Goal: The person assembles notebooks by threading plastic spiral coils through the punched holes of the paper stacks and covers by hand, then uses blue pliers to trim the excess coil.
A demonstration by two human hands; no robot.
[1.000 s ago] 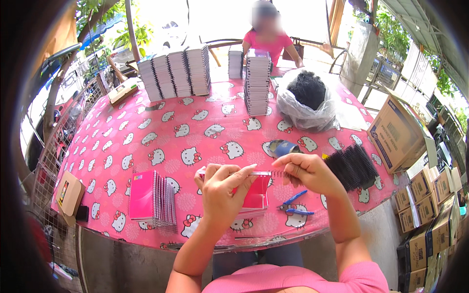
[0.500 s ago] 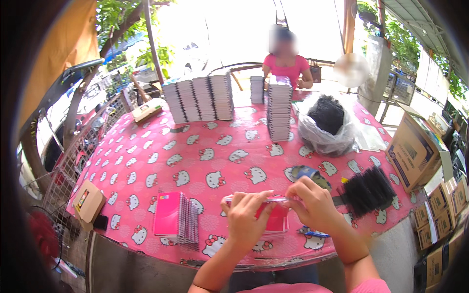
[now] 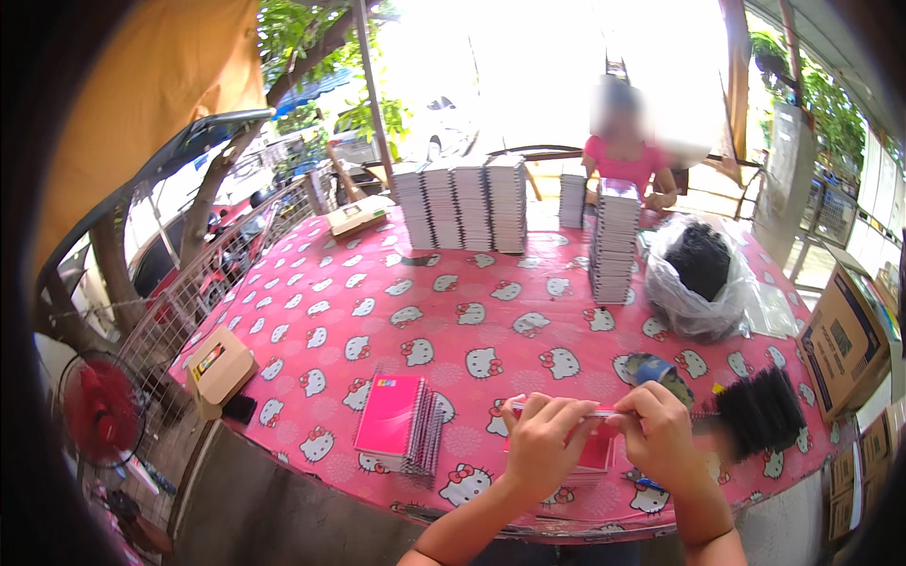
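Observation:
My left hand (image 3: pixel 547 448) is closed round a pink-covered notebook (image 3: pixel 572 411), which is tilted up with its narrow edge toward the top. At the right end of that edge, the fingers of my right hand (image 3: pixel 661 434) are pinched together; any small part between them is hidden. Under my hands lies a small pile of pink notebooks (image 3: pixel 595 455). Beside my right wrist, blue-handled pliers (image 3: pixel 644 482) rest on the table. Left of my hands stands a stack of pink spiral notebooks (image 3: pixel 392 415), their coils facing right.
A bundle of black coils (image 3: pixel 760 412) and a blue-patterned roll (image 3: pixel 664 377) lie to the right. Beyond are a plastic bag (image 3: pixel 694 302) of black material and tall notebook stacks (image 3: pixel 462 206). Cardboard boxes (image 3: pixel 845 344) stand right; an open carton (image 3: pixel 219 370) sits left. A person (image 3: pixel 628 160) sits opposite.
The view has swung left, so the whole scene sits farther right and lower. My hands stay on the notebook, with only slight finger movement.

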